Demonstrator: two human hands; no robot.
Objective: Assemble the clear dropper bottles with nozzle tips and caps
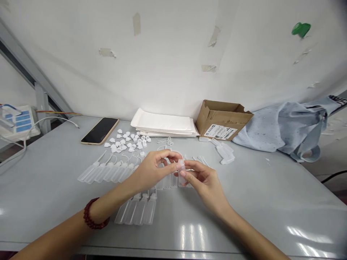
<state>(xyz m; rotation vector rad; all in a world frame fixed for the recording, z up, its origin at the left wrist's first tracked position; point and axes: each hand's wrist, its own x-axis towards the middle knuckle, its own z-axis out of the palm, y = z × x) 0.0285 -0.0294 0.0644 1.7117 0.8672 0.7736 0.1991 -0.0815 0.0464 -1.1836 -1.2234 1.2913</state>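
Ideally, the right hand, fingertips closed on the small translucent bottle just below the frame's centre, should brace it steadily while the left hand, thumb and fingers pinched at its top, works squarely.

A phone lies screen-up on the table, near a white cable. Along the wall, a flat white stack sits beside an open cardboard box and crumpled pale-blue cloth; tape scraps cling above.
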